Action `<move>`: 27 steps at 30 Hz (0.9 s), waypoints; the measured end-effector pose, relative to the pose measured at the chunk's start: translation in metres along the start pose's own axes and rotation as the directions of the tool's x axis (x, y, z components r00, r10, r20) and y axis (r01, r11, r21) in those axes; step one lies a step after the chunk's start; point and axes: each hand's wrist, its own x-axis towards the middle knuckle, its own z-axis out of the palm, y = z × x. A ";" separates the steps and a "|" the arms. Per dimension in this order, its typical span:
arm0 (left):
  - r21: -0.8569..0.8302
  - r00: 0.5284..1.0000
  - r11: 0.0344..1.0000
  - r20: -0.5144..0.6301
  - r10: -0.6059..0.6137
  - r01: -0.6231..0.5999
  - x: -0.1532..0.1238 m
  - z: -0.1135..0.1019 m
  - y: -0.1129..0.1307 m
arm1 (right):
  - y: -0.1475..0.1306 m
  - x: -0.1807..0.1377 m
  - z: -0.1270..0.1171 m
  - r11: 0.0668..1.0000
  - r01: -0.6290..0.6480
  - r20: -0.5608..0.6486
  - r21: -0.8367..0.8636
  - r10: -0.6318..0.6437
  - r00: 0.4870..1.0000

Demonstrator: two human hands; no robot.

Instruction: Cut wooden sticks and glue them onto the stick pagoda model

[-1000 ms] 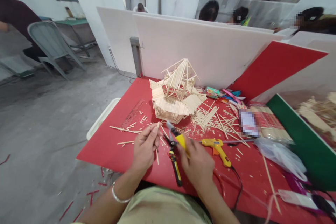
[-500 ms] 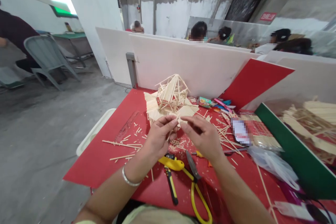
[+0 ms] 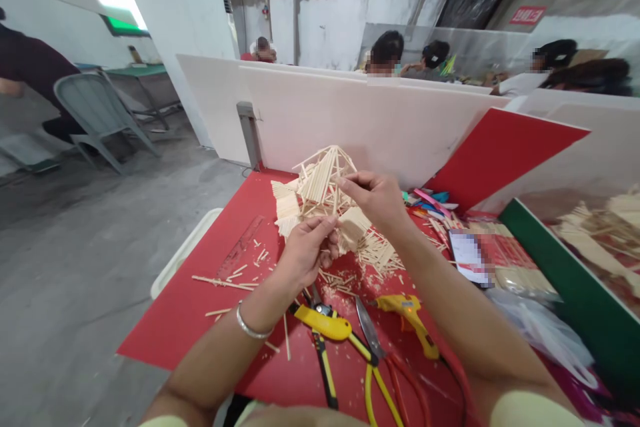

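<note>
A stick model (image 3: pixel 323 177) of thin pale wood, with a peaked, partly covered roof, stands at the back of the red table. My right hand (image 3: pixel 377 200) is raised at the roof's right side, thumb and forefinger pinched together against or just before it. Whatever lies between those fingertips is too small to make out. Lower down, in front of the model's base, my left hand (image 3: pixel 310 247) has its thumb and fingers closed; what they hold is hidden. Slatted wooden panels (image 3: pixel 286 205) spread around the base. Loose sticks (image 3: pixel 380 250) lie beneath my right forearm.
On the red table (image 3: pixel 200 330) near me lie a yellow utility knife (image 3: pixel 323 323), pliers (image 3: pixel 370 333) and a yellow glue gun (image 3: pixel 407 313). A clear ruler (image 3: pixel 243 247) lies left. Phone (image 3: pixel 470 257), plastic bag (image 3: pixel 545 333) and green board (image 3: pixel 560 293) are right. White partition (image 3: pixel 400 120) stands behind.
My right hand has moved up and forward, from beside my left fingertips to the model's roof. My left hand has stayed nearly in place. The glue gun has come into clear view.
</note>
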 end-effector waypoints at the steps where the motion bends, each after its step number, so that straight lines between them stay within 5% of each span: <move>1: -0.006 1.000 1.000 -0.003 0.002 -0.002 0.002 0.000 0.000 | 0.003 0.004 0.000 1.000 -0.003 0.009 -0.006 0.003 1.000; 11: -0.059 0.993 0.996 -0.103 0.056 -0.063 0.019 -0.003 0.004 | 0.019 0.019 -0.005 0.999 -0.014 -0.029 -0.045 0.013 1.000; 27: -0.064 0.982 0.991 -0.155 0.107 -0.118 0.039 -0.001 0.008 | 0.020 0.043 0.004 0.981 -0.092 0.067 0.172 0.082 0.994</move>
